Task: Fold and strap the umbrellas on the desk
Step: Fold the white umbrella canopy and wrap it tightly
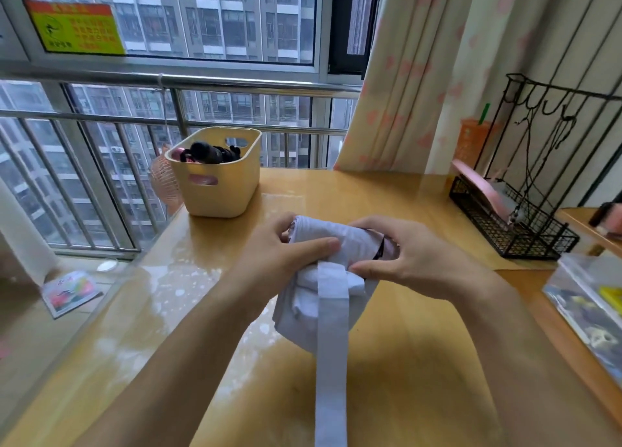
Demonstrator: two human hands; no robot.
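A pale lavender-white folded umbrella [340, 237] is held above the middle of the wooden desk [387, 197]. My left hand [279, 248] grips its left end, fingers wrapped over the bunched canopy. My right hand [414, 258] clasps its right end, where a dark part shows between the fingers. Loose canopy cloth [299, 315] sags below the hands. The umbrella's long flat strap [331, 362] hangs straight down toward me, loose. A black folded umbrella [210, 152] lies inside the yellow basket.
A yellow plastic basket [218, 194] stands at the desk's back left, with a pink fan behind it. A black wire rack [515, 224] sits at the back right. A clear plastic box [585, 298] lies at the right edge. Window railing runs behind.
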